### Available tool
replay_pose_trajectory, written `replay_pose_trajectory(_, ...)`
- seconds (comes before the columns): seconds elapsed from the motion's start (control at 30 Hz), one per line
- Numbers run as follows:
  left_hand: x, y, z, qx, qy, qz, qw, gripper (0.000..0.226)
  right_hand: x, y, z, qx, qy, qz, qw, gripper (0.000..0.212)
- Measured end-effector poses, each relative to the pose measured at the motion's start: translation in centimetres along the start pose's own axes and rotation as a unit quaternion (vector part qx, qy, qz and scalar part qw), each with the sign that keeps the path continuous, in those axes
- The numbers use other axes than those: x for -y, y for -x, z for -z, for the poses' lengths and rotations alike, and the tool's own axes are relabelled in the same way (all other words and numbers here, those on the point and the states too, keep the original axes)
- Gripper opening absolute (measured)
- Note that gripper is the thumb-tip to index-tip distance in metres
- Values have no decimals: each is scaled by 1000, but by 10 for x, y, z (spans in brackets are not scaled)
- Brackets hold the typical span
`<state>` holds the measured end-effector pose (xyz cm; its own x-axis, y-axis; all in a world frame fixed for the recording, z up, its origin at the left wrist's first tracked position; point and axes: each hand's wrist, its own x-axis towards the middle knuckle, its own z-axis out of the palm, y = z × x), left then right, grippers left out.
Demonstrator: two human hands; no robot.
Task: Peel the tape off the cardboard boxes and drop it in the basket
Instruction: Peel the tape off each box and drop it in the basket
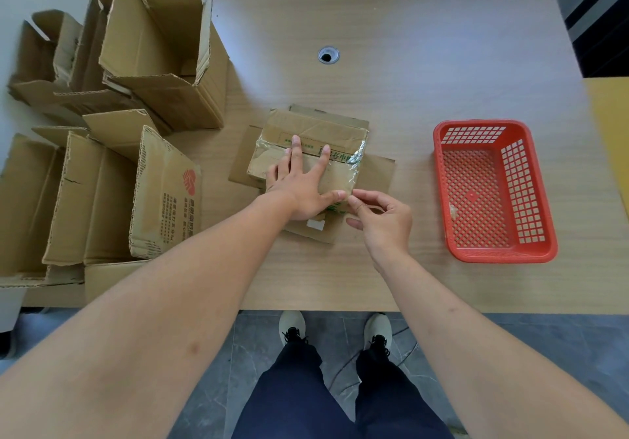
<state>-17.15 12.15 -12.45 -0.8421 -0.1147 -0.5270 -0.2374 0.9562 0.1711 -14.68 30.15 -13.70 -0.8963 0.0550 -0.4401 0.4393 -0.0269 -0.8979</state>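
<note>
Bright even daylight, soft shadows, sharp ctr, fisheye warp at edges.

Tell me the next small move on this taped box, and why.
Probably pull the pinched tape end up and away. The right hand pinches at the box's near corner, the left hand presses it flat, and clear tape still crosses it.

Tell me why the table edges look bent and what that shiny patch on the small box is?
Head view: the wide-angle lens bows the table edges and stretches the forearms near the frame's bottom; the shine is light glinting off clear tape wrapping the cardboard box; shadows stay soft, and the picture looks sharp throughout.
</note>
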Motion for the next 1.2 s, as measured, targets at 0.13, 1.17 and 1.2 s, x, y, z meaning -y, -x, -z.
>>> replay_pose_trajectory(0.13,1,-1,-1,-3,5,-2,1000,94,-3,-1,-2,6,-55,-37,998,19)
replay_pose_trajectory(1.17,-5,2,7,30,11,5,999,93,8,-3,-12,-25,252,94,963,17)
replay_pose_trajectory(1.2,-4,2,7,31,14,3,999,93,7,-3,-10,-9,252,100,963,21)
